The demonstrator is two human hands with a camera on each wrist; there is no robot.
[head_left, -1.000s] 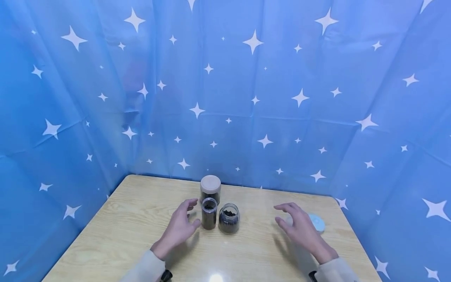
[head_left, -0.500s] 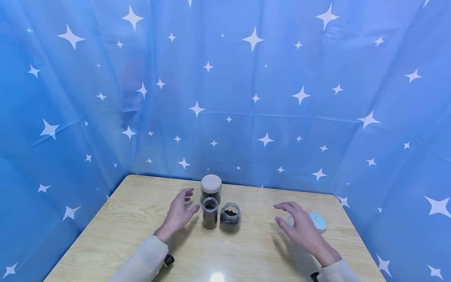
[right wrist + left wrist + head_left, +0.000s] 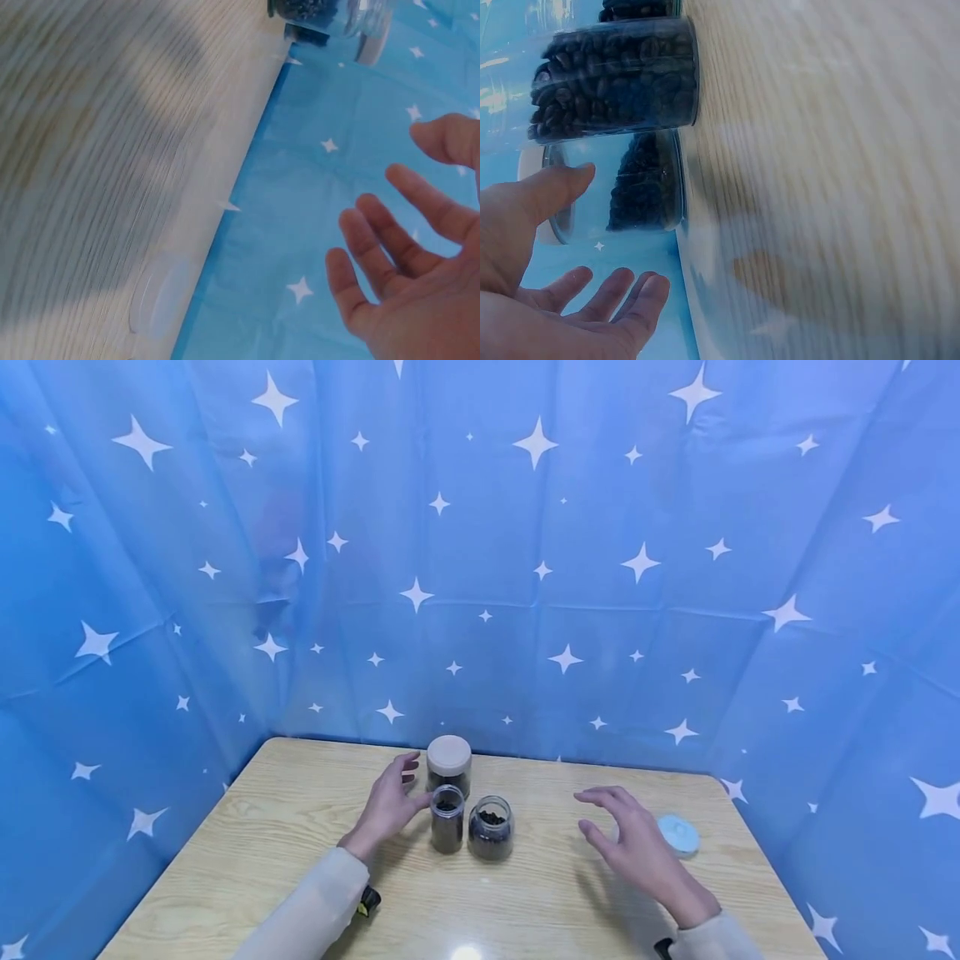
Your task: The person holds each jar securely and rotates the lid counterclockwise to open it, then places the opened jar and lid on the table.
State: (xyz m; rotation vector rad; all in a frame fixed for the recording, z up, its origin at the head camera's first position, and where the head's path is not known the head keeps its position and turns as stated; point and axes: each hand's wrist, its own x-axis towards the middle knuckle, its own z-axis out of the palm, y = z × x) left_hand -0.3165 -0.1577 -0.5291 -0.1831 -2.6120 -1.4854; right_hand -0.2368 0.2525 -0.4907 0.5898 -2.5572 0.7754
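Observation:
Three glass jars with dark beans stand close together at the table's middle: a slim uncapped jar (image 3: 447, 828), a squat uncapped jar (image 3: 491, 838) to its right, and a jar with a pale lid (image 3: 448, 758) behind. My left hand (image 3: 387, 807) is just left of the slim jar, fingers spread, holding nothing; in the left wrist view its thumb overlaps the lidded jar (image 3: 646, 184), and the slim jar (image 3: 622, 82) lies above it. My right hand (image 3: 637, 843) hovers over the table at the right, relaxed and empty.
A light blue lid (image 3: 678, 835) lies on the wooden table (image 3: 247, 852) just beyond my right hand. In the right wrist view a whitish lid (image 3: 160, 296) sits near the table's edge. A blue curtain with white stars (image 3: 480, 552) surrounds the table's back and sides.
My left hand first drew slightly away from the slim jar, then came back close beside its rim, a little further back. My right hand has barely moved. The jars stand as before.

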